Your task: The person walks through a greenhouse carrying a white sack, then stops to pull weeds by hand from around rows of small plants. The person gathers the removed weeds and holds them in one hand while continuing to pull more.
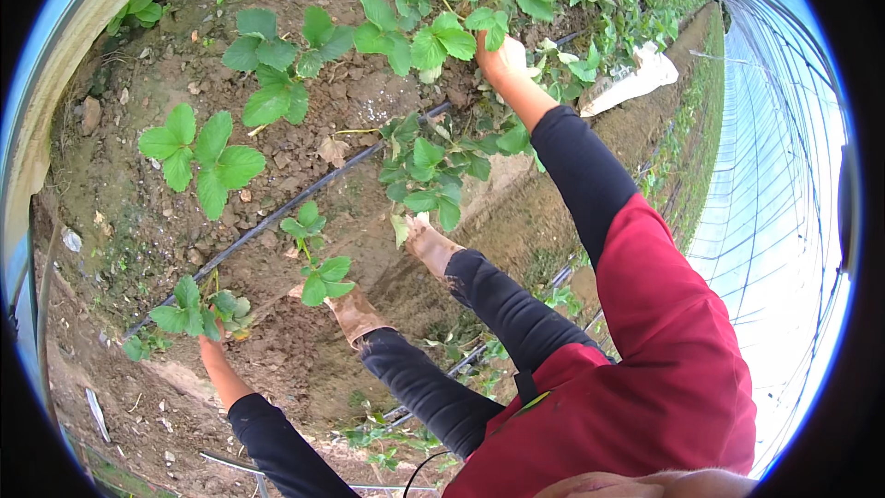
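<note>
At the lower left, my left hand [213, 339] reaches in under the leaves of a strawberry plant [185, 311] beside a black drip hose [297, 199]. Leaves cover most of its fingers, so its grip is hidden. My right hand [502, 59], at the upper middle, is among the leaves of another strawberry plant [442, 41], its fingertips partly behind a leaf. Whether it holds a stem cannot be seen. Between the hands, a bushy strawberry plant [425, 166] grows near the hose, and a dry brown leaf [333, 150] lies on the soil.
My muddy boots [356, 315] stand in the furrow, close to a small strawberry plant [319, 277]. A white bag [632, 79] bearing writing lies right of my right hand. Further drip hoses [470, 357] run behind my legs. A plastic-covered tunnel frame [753, 173] curves along the right.
</note>
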`<act>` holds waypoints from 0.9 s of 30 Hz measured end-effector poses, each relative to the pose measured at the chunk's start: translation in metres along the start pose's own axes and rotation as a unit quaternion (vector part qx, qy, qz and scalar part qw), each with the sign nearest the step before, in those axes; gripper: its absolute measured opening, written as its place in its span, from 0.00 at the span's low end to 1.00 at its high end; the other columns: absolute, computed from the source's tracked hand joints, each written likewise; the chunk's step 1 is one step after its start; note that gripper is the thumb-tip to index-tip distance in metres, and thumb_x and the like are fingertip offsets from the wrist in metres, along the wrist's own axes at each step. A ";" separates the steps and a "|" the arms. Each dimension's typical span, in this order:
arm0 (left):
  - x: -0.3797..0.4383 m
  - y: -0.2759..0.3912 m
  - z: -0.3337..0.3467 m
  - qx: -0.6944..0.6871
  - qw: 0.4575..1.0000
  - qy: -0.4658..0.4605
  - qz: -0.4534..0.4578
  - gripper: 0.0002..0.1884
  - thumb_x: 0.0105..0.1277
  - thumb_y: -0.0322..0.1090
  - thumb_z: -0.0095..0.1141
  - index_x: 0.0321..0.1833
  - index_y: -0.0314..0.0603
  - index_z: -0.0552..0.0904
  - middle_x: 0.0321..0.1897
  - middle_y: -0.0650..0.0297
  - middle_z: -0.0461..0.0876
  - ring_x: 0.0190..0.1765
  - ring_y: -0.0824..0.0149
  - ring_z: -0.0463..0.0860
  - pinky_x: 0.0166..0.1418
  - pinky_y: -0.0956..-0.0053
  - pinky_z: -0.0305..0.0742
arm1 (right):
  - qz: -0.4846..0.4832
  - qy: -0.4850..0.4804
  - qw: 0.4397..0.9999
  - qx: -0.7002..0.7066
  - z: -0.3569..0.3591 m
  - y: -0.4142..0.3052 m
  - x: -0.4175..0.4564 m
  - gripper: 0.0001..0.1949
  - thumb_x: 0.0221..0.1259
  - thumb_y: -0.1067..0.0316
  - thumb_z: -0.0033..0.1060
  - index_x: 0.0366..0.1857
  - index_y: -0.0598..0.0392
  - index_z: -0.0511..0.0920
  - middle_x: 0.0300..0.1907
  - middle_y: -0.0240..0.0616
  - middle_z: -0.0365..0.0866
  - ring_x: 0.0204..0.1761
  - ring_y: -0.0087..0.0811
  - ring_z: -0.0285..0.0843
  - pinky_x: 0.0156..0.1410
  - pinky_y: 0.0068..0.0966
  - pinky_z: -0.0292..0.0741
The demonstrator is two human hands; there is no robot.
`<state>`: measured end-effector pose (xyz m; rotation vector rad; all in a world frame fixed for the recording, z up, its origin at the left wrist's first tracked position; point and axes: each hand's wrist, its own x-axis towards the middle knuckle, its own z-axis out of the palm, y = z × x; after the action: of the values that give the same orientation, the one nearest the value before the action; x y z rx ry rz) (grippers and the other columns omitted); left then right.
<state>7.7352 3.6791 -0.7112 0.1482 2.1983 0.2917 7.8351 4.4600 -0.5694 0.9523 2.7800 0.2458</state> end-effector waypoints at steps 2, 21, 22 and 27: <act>0.000 -0.001 0.001 0.002 1.000 -0.001 -0.003 0.20 0.68 0.42 0.42 0.58 0.41 0.71 0.49 0.47 0.76 0.52 0.45 0.73 0.54 0.59 0.67 | 0.013 0.026 1.000 -0.011 0.009 0.000 0.008 0.05 0.54 0.69 0.48 0.34 0.51 0.73 0.30 0.42 0.79 0.32 0.43 0.80 0.32 0.34 0.76; -0.001 -0.005 -0.003 0.010 1.000 0.005 -0.015 0.20 0.67 0.43 0.43 0.57 0.40 0.72 0.48 0.47 0.76 0.51 0.45 0.74 0.53 0.59 0.68 | -0.269 -0.008 0.942 -0.199 0.010 0.017 0.009 0.08 0.54 0.66 0.48 0.35 0.53 0.74 0.30 0.42 0.77 0.35 0.42 0.77 0.40 0.36 0.72; 0.000 -0.005 -0.003 0.009 1.000 0.004 -0.014 0.20 0.67 0.43 0.43 0.57 0.40 0.72 0.48 0.47 0.76 0.51 0.45 0.74 0.53 0.59 0.68 | -0.246 0.006 0.963 -0.108 0.009 0.022 0.006 0.08 0.51 0.66 0.50 0.34 0.53 0.76 0.31 0.41 0.77 0.35 0.41 0.77 0.39 0.34 0.73; 0.000 -0.003 -0.004 0.012 1.000 0.005 -0.017 0.20 0.67 0.43 0.43 0.57 0.39 0.72 0.48 0.47 0.76 0.51 0.45 0.74 0.53 0.59 0.68 | -0.180 0.052 0.976 -0.114 0.000 0.045 0.008 0.09 0.51 0.65 0.51 0.34 0.52 0.78 0.30 0.38 0.79 0.31 0.38 0.79 0.33 0.32 0.74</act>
<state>7.7320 3.6757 -0.7091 0.1229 2.2117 0.2485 7.8552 4.4994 -0.5602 0.3833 2.8694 0.5537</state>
